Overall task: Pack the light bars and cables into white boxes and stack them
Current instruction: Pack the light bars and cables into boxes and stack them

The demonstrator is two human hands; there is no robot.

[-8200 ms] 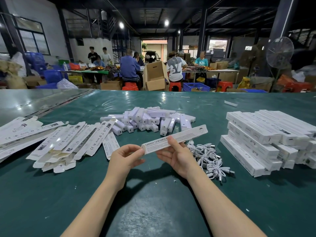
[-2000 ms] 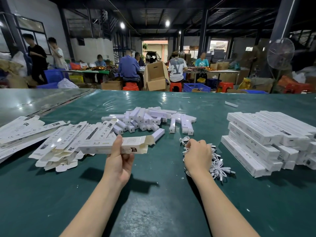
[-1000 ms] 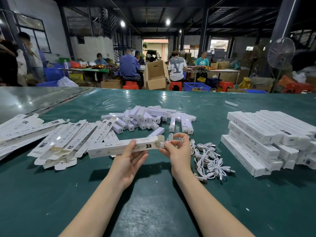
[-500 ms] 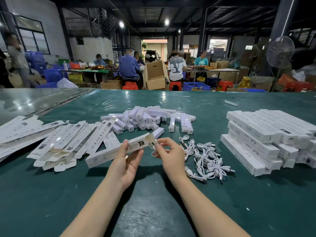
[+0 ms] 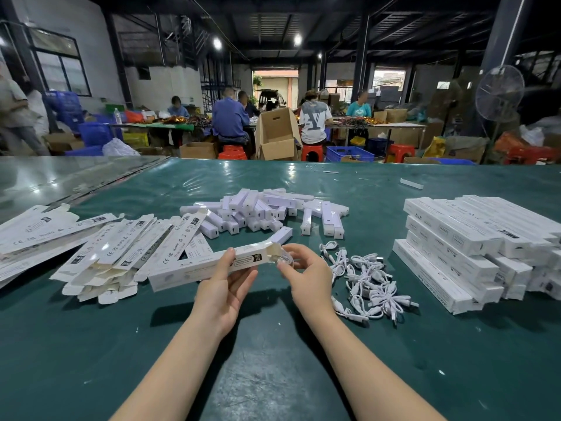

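White box [image 5: 194, 267] — long, printed, end flap open — in left hand [image 5: 223, 287]

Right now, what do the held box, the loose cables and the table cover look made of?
Box: thin white card, matte, printed; buff raw inside at the open flap. Cables: white, probably plastic-sheathed, slight sheen, limp coils. Table cover: dark green, likely vinyl or film; glossy lamp glare, wrinkles.

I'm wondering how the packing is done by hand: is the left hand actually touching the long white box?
Touching. The head view shows the left hand gripping the white box, thumb on its top face, fingers curled beneath.
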